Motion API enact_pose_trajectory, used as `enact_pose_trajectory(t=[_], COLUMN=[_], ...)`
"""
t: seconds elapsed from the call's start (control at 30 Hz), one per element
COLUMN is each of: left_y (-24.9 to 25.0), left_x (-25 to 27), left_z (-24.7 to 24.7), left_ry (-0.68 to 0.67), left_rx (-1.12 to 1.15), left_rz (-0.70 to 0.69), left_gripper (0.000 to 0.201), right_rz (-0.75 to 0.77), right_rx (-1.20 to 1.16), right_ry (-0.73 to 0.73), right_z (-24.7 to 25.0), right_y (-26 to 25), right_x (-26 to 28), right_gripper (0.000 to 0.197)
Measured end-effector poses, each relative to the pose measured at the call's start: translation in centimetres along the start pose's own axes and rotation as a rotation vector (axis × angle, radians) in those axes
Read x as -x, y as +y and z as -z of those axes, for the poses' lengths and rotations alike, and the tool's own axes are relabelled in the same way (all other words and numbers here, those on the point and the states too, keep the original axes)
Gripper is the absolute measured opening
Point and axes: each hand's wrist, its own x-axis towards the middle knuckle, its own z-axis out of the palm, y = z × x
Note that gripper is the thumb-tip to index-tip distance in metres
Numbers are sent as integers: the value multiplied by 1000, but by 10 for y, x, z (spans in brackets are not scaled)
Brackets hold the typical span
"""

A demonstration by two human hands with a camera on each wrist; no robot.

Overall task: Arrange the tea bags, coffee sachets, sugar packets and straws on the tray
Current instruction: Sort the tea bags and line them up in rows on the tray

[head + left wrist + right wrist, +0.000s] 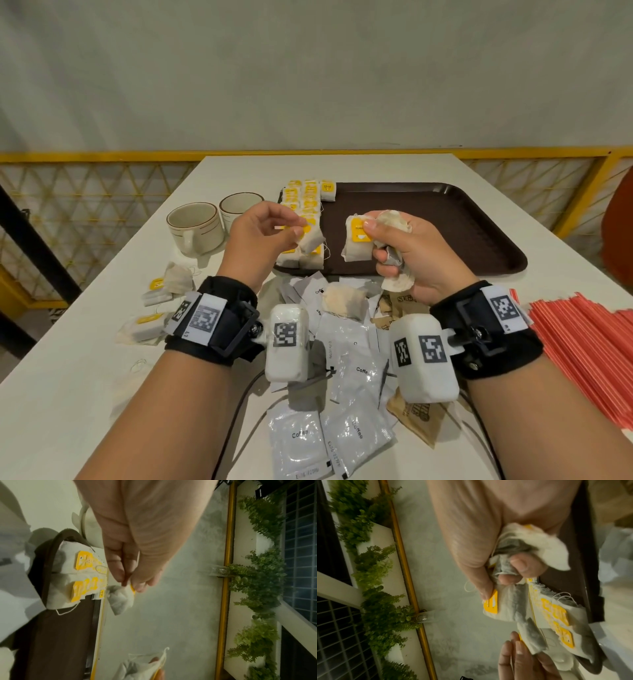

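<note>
Both hands work above the near-left part of the tray (445, 236), as I read the head view. My left hand (255, 240) pinches a single tea bag (311, 240) by its top, thumb against fingertips, so the pouch dangles free over the column of tea bags (303, 209) already laid along the tray's left edge; I judge it is next for that column. My right hand (407, 253) is closed round a bunch of tea bags (358, 240), a reserve to feed from. Coffee sachets (356, 373), sugar packets (407, 301) and straws (582, 346) wait on the table (68, 394), off the tray, beside two cups (195, 222).

From the left wrist, the fingers (118, 566) nip the yellow tag, the bag (120, 600) hanging just past the laid row (85, 577) at the tray rim (46, 566).

From the right wrist, the right hand's thumb (482, 582) presses a tag and curled fingers bunch the pouches (513, 609) tightly; left fingertips (518, 650) sit close beneath, touching or not I cannot tell.
</note>
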Motion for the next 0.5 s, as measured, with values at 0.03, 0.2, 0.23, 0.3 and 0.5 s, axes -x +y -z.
enact_pose_trajectory(t=[0.03,0.2,0.23,0.3,0.5], left_y=[0,3,3,2,7], left_x=[0,-1,-1,-1,0], left_z=[1,2,3,3,-1], left_ry=[1,-34,-42,-62,-53], left_rx=[-29,-20,-36,-88,-26], left_rz=[-6,41,29,-2,-63], left_gripper=[25,29,24,22,24], right_rz=[2,22,24,26,41], right_rx=[4,13,19,60,336], right_ry=[0,10,3,-46,-165], right_z=[0,1,1,1,-7], right_y=[0,0,-1,-2,1], right_x=[0,0,1,3,9], right_gripper=[14,13,14,14,7])
